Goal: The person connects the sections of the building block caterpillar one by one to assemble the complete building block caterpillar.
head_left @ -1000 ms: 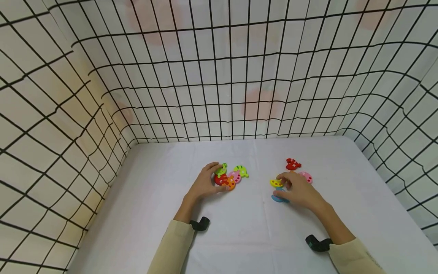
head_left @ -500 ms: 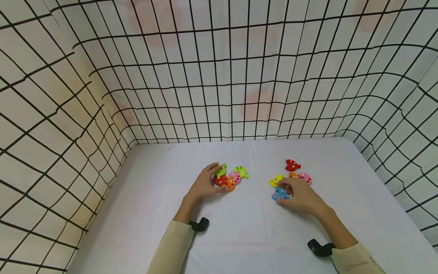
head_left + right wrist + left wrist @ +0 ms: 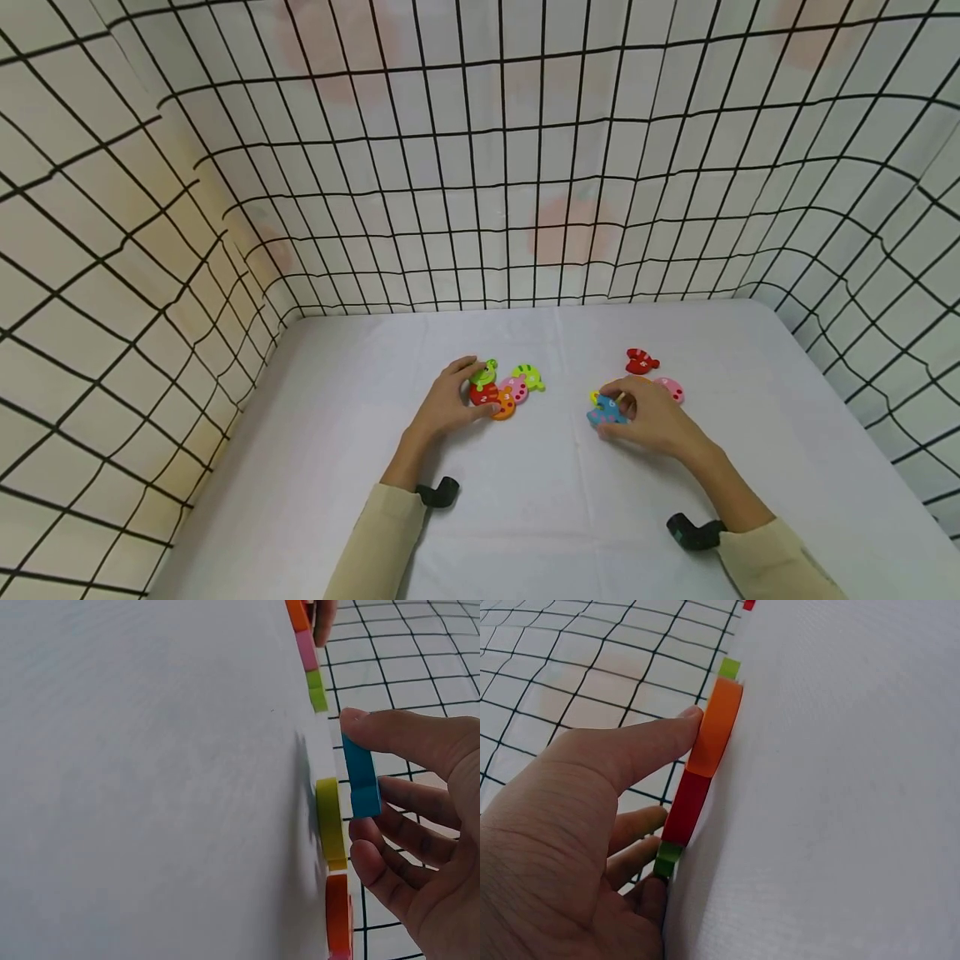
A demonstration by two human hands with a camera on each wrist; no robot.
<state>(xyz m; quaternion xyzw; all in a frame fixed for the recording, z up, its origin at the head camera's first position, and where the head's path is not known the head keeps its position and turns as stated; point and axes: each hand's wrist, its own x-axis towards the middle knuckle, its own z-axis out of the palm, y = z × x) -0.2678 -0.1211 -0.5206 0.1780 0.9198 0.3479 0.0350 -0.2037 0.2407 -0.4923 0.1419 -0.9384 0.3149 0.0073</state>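
My left hand (image 3: 442, 404) holds a row of flat, numbered puzzle pieces between thumb and fingers. The thumb touches the orange piece (image 3: 718, 729); the fingers are at the green piece with a face (image 3: 483, 372) and the red piece (image 3: 688, 808). Beyond them the row carries on with a spotted pink piece (image 3: 516, 387) and a striped green piece (image 3: 530, 377). My right hand (image 3: 651, 414) pinches a blue puzzle piece (image 3: 361, 776), raised off the cloth. Under and behind it lies a yellow piece (image 3: 328, 819), mostly hidden in the head view.
On the right lie a striped red piece (image 3: 642, 361), a spotted pink piece (image 3: 670, 389) and an orange piece (image 3: 339, 911). The white cloth (image 3: 517, 517) covers the table. A black wire grid (image 3: 525, 182) encloses the back and sides.
The right hand has taken hold of the blue piece, lifted it and moved it slightly left and away from me, over the yellow piece. The left hand has hardly moved.
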